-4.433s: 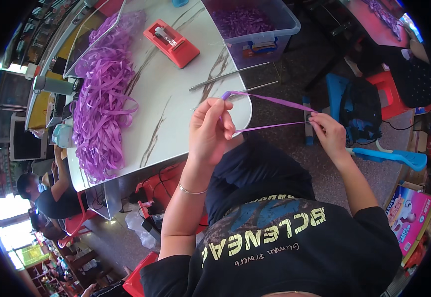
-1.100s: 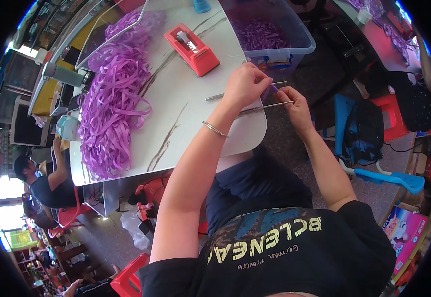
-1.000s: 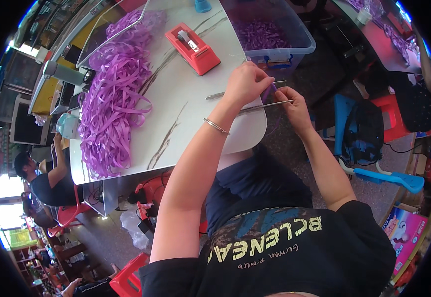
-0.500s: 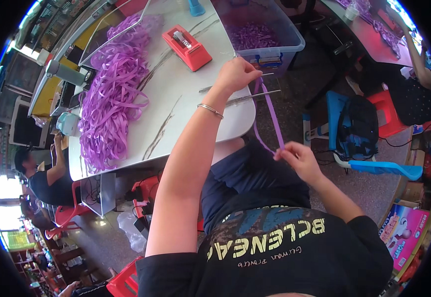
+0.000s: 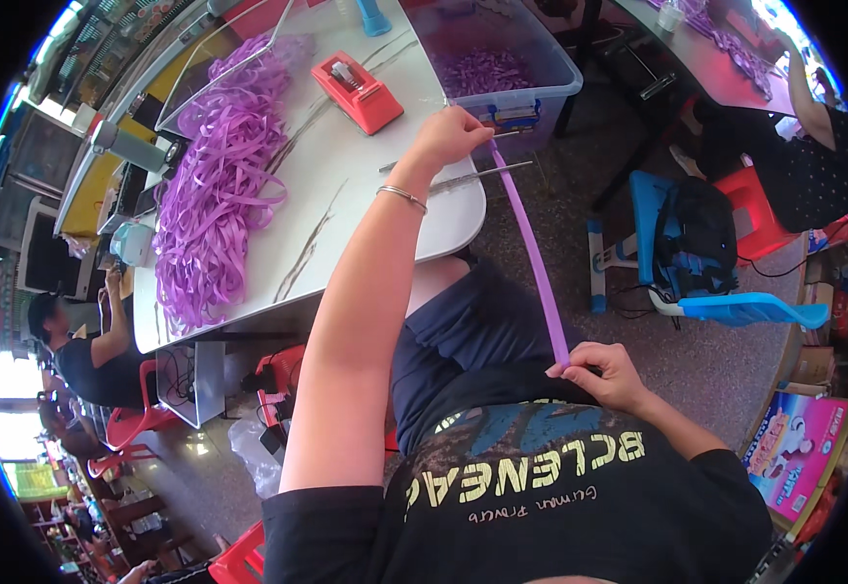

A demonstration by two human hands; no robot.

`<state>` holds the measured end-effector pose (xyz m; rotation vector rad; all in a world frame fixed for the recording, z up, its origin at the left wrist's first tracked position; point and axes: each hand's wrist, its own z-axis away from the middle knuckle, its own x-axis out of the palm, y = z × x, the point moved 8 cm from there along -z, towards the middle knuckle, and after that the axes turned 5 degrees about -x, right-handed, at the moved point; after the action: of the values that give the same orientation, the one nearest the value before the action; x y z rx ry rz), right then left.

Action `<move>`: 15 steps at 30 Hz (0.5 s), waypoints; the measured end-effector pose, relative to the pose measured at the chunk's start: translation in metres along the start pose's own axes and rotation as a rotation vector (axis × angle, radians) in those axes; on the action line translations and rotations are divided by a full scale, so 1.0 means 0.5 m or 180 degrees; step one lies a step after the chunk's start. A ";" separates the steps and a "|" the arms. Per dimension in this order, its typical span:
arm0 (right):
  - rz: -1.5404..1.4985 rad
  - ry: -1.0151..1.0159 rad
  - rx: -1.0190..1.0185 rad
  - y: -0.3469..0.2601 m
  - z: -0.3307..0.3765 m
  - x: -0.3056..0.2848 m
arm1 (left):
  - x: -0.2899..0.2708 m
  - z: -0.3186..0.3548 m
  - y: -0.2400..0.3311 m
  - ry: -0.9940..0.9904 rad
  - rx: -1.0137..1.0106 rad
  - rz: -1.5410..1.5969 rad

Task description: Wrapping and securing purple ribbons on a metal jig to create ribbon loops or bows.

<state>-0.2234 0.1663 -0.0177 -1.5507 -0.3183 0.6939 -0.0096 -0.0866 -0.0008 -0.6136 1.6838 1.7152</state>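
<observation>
A purple ribbon [image 5: 529, 241] runs taut from the table's right edge down toward my lap. Its far end is pinched by my left hand [image 5: 451, 136], closed beside a thin metal rod [image 5: 490, 174] that juts out past the table edge. A second rod passes close to those fingertips; whether the ribbon loops around it is hidden. My right hand [image 5: 604, 375] is closed on the ribbon's near end, above my right thigh. A big heap of purple ribbons [image 5: 215, 204] lies on the white table [image 5: 346, 224], left of my left forearm.
A red tape dispenser [image 5: 356, 92] stands on the table beyond my left hand. Past the table's right edge is a clear plastic bin [image 5: 565, 86] with purple pieces inside. Blue chair with a black backpack [image 5: 701, 234] stands right. Other people sit at far left and upper right.
My right hand has pulled down toward my body, and the slack ribbon loop is now one long, straight strip. My left hand stays by the rods, still pinching.
</observation>
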 end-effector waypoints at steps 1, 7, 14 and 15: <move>-0.0034 -0.0024 0.0041 0.001 0.000 0.003 | 0.001 -0.001 0.002 -0.0029 -0.0004 -0.0026; -0.0150 -0.0094 -0.0026 -0.035 0.004 -0.005 | 0.004 -0.002 -0.007 -0.0075 0.0016 -0.0002; 0.0207 -0.0522 -0.1649 -0.247 -0.086 -0.084 | 0.001 -0.003 -0.007 -0.0060 -0.0042 -0.0156; 0.0415 -0.0451 -0.1945 -0.293 -0.115 -0.102 | 0.002 -0.004 -0.008 -0.0071 -0.0045 -0.0146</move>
<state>-0.1984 0.1078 0.1351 -2.1184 -0.5768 0.8595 -0.0078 -0.0887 -0.0046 -0.6327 1.6313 1.6967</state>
